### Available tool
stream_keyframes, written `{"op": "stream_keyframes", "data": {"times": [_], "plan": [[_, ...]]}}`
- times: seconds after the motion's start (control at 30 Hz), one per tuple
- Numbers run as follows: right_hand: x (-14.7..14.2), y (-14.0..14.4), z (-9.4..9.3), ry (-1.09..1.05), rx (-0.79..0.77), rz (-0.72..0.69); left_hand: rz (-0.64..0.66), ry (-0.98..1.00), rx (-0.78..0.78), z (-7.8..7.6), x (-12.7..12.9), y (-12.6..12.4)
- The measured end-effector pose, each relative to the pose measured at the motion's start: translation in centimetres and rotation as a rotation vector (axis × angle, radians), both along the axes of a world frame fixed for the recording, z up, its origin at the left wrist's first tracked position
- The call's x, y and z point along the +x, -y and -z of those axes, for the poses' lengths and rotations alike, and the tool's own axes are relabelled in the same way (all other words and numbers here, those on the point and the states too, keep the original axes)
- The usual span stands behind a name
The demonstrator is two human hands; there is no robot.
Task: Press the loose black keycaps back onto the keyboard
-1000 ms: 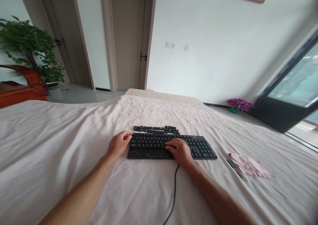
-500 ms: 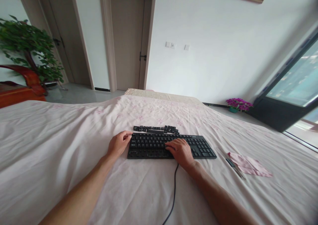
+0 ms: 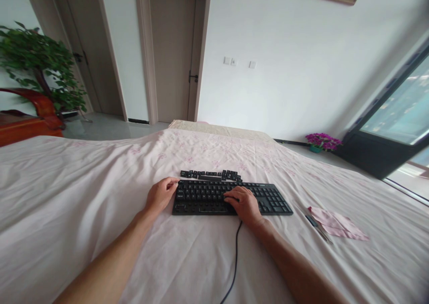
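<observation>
A black keyboard (image 3: 204, 192) lies flat on a pale bedsheet, and its two front rows lack their keycaps. Its far left corner is gripped by my left hand (image 3: 162, 192), thumb and fingers closed. Over the middle of the keyboard, my right hand (image 3: 244, 202) has thumb and forefinger pinched at a keycap at the end of a filled row. The fingers partly cover that keycap, and whether it is seated I cannot tell. Behind the keyboard, several loose keycaps (image 3: 229, 174) lie in a line along with the space bar (image 3: 209, 178).
A black cable (image 3: 236, 255) runs from the keyboard toward me. On the right lie a pink cloth (image 3: 338, 224) and a slim tool with a dark handle (image 3: 311, 221). The sheet (image 3: 100, 196) is wrinkled. Purple flowers (image 3: 322, 141) stand on the floor by the wall.
Almost nothing differs. The camera view has shifted very slightly, while both hands keep the same places on the keyboard.
</observation>
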State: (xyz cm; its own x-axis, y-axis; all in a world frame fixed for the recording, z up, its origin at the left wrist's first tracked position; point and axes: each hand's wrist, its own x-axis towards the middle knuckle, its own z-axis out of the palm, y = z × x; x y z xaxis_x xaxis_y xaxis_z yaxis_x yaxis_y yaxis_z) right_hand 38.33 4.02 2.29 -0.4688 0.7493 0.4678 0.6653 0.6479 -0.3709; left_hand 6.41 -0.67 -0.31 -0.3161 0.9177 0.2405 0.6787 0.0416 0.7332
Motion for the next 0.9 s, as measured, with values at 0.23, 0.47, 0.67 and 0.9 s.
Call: {"op": "stream_keyframes", "data": {"times": [0.23, 0.47, 0.67, 0.9], "plan": [[-0.04, 0.27, -0.07, 0.064, 0.050, 0.006, 0.001, -0.012, -0.004, 0.10, 0.01, -0.10], [0.16, 0.11, -0.44, 0.082, 0.031, -0.032, -0.003, -0.019, -0.003, 0.18, -0.01, -0.09], [0.26, 0.02, -0.20, 0.064, 0.033, 0.009, -0.003, -0.005, -0.015, -0.11, 0.15, 0.05], [-0.01, 0.16, -0.07, 0.066, 0.043, 0.029, -0.006, 0.019, -0.030, -0.19, 0.21, -0.01]]}}
